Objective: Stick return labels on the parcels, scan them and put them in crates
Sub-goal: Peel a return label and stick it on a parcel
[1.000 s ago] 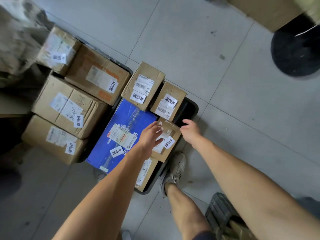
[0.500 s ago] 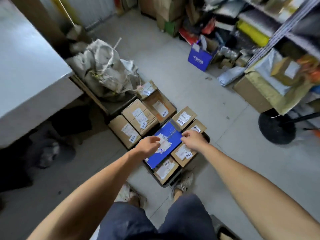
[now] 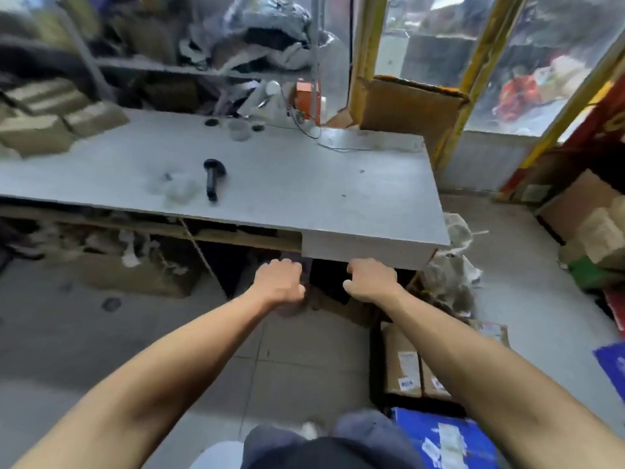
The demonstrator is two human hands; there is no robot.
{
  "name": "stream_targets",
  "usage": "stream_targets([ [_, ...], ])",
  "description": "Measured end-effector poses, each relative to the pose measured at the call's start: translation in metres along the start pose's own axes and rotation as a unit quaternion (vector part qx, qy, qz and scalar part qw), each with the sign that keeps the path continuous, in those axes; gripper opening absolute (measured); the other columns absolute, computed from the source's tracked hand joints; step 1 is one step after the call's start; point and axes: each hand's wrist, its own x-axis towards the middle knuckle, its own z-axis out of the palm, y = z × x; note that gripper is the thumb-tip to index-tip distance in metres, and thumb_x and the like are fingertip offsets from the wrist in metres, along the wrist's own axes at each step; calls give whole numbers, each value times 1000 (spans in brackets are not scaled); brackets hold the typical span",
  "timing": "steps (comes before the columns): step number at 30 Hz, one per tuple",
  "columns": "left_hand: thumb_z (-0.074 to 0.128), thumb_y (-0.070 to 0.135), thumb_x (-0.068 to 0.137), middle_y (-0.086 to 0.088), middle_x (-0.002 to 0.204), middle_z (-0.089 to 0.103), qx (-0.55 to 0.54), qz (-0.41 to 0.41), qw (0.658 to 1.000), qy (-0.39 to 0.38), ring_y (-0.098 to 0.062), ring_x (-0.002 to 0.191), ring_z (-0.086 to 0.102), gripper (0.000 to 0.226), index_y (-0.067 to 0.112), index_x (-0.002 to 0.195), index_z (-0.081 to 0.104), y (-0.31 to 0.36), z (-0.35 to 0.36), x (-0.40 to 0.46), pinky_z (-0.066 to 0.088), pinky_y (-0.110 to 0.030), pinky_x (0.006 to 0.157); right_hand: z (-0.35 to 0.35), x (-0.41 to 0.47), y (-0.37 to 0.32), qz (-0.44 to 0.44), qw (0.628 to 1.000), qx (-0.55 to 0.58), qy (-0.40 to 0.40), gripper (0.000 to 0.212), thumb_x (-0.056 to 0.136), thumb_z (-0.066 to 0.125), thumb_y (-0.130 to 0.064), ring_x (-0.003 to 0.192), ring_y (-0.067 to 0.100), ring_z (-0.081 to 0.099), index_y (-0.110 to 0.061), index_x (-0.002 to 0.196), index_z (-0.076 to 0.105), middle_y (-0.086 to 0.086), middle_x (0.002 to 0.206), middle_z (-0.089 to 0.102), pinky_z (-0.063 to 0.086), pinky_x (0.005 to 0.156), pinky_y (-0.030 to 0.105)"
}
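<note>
**Ana:** Fingers (image 3: pixel 285 265) on the left hand (image 3: pixel 279 282) are curled loosely with nothing in them, and the right hand (image 3: pixel 370 279) matches it: knuckles up, fingers bent, empty. Both hover just below the front edge of the grey surface (image 3: pixel 338 198).

**Ben:** So where's the work? Parcels?

**Ana:** Two lots. Up and far to the left of the fingers, a blurred stack of brown parcels (image 3: pixel 50 126) sits at the back-left of the surface. Down and to the right, close behind the right forearm, labelled parcels (image 3: pixel 402 370) lie in a dark crate (image 3: pixel 375 367) on the floor, a blue parcel (image 3: pixel 439 438) nearer the body.

**Ben:** And the scanner?

**Ana:** Black scanner (image 3: pixel 213 177) lying flat, up and left of the left fingers, long axis running roughly away from the body, head at the far end. My call: the left hand has the shorter reach, though the right is hardly shut out.

**Ben:** Anything in the way?

**Ana:** Only a crumpled clear wrapper (image 3: pixel 176 189) just left of the scanner handle, and small pots and a thin cable further back. The surface edge sits right above both hands, so I'd judge they must rise before going forward.
</note>
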Motion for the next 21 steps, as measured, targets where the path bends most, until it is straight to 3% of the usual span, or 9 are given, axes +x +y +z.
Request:
stream_targets([
  [4, 54, 33, 88, -9, 132, 59, -52, -72, 994, 72, -32, 122, 56, 49, 15, 134, 57, -72, -37, -7, 48, -42, 95, -31, 40, -85, -95, 995, -30, 23, 37, 91, 56, -35, 118, 30, 59, -20, 124, 61, 7, 128, 63, 49, 91, 38],
  [8, 52, 36, 90, -8, 126, 60, -88, -111, 983, 121, -31, 118, 56, 42, 16, 126, 58, -129, -74, -3, 49, -42, 93, -54, 77, -160, -160, 984, -61, 56, 33, 88, 60, -34, 111, 29, 61, -22, 119, 64, 5, 121, 65, 43, 79, 33],
  [13, 54, 37, 93, -5, 135, 58, -104, -152, 970, 159, -28, 124, 55, 46, 19, 135, 57, -211, -118, 27, 46, -39, 98, -85, 135, -252, -217, 970, -77, 84, 35, 91, 59, -37, 111, 25, 61, -24, 123, 63, 0, 119, 66, 44, 80, 33],
  [17, 54, 39, 94, -2, 142, 56, -103, -178, 959, 193, -26, 128, 54, 49, 21, 140, 54, -287, -150, 71, 46, -39, 99, -106, 202, -326, -245, 961, -81, 105, 26, 87, 60, -32, 94, 24, 61, -22, 109, 66, 0, 107, 68, 45, 72, 31],
  [21, 55, 42, 96, -2, 140, 58, -98, -208, 950, 212, -25, 126, 55, 48, 21, 139, 55, -360, -185, 113, 47, -38, 97, -133, 270, -397, -267, 953, -79, 123, 33, 89, 61, -36, 103, 24, 62, -24, 120, 64, 0, 112, 67, 46, 75, 32],
])
